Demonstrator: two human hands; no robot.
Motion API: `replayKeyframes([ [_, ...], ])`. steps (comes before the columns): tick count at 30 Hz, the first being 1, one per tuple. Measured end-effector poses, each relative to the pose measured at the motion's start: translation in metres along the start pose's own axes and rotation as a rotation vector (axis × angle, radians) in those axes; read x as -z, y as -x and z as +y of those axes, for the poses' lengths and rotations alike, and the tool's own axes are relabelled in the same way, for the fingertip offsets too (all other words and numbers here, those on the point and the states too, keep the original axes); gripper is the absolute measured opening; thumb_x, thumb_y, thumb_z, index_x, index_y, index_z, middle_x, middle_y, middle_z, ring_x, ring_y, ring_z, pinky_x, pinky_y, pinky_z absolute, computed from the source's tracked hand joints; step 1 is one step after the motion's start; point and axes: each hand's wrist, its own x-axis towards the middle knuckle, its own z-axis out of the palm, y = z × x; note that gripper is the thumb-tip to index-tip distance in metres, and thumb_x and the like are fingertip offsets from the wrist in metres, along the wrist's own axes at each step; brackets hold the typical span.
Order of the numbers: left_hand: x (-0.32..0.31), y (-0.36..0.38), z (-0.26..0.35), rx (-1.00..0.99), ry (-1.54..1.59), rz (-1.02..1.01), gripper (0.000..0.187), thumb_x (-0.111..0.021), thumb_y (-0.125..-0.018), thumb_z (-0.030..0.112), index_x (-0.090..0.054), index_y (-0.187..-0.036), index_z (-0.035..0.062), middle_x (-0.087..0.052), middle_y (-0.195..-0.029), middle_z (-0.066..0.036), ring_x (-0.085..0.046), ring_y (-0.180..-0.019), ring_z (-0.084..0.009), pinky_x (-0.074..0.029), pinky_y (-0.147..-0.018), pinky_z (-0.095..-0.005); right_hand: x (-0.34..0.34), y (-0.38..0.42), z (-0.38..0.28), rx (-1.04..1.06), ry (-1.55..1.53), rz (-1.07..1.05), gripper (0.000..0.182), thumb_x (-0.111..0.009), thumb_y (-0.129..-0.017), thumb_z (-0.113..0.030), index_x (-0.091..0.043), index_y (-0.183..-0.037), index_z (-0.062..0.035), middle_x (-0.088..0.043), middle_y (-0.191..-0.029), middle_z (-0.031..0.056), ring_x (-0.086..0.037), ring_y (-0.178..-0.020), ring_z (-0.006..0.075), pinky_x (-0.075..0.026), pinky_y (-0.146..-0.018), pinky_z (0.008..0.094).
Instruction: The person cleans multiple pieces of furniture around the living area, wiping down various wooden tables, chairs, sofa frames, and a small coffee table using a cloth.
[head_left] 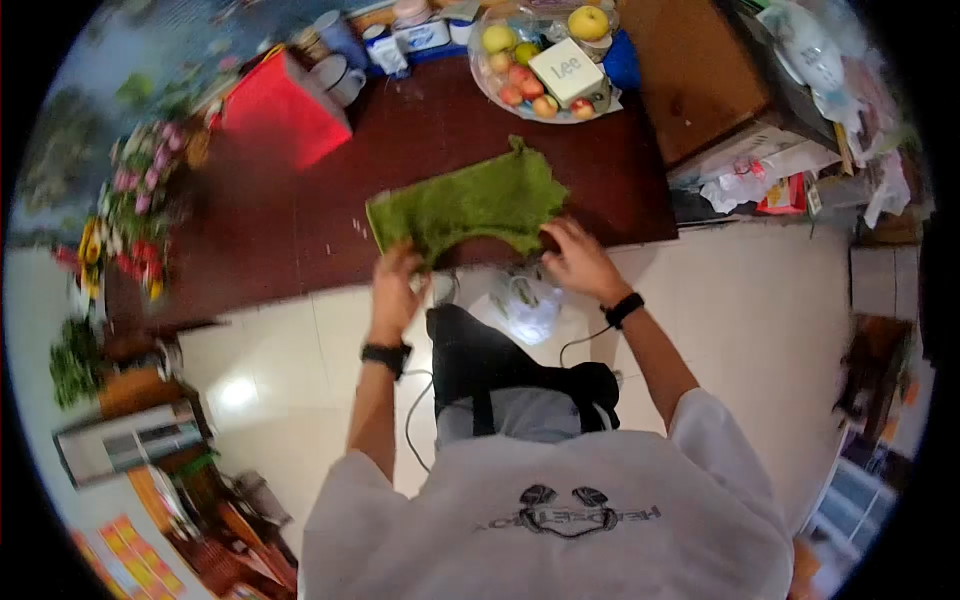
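Observation:
A green cloth (470,205) lies spread on the dark red tabletop (420,130), near its front edge, with its lower edge curved inward. My left hand (400,285) is at the cloth's lower left corner, its fingers bent onto the fabric. At the lower right corner, my right hand (580,260) has its thumb and fingers pinched on the cloth's edge. Both wrists wear black bands.
A plate of fruit (487,85) with a white box (567,72) stands at the back. Back left are a red box (287,108), a mug (338,80) and flowers (145,185). A brown cabinet (695,75) borders the right. A plastic bag (525,308) hangs below the front edge.

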Motion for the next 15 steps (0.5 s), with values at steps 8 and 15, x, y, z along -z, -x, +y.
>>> replayKeyframes([
  [8, -0.020, -0.107, -0.055, -0.041, -0.105, -0.266, 0.059, -0.057, -0.097, 0.044, -0.046, -0.149, 0.0188, -0.027, -0.159, -0.023, -0.026, -0.144, -0.0475, -0.022, -0.118, -0.0568, -0.059, -0.193, -0.086, -0.459, 0.448, 0.397, 0.096, -0.061, -0.090, -0.055, -0.016, -0.157, -0.0034, -0.001, -0.162, 0.0300, -0.009, -0.147, 0.0547, -0.028, -0.107, 0.0710],
  [15, -0.005, -0.255, -0.128, -0.020, -0.187, -0.196, 0.054, -0.040, -0.103, 0.050, -0.044, -0.151, 0.0250, -0.023, -0.162, -0.021, -0.024, -0.145, -0.0495, -0.020, -0.118, -0.0560, 0.046, -0.347, -0.123, -0.426, 0.404, 0.407, 0.098, -0.053, -0.088, -0.069, -0.026, -0.154, -0.0010, -0.017, -0.160, 0.0300, -0.018, -0.148, 0.0486, -0.028, -0.113, 0.0625],
])
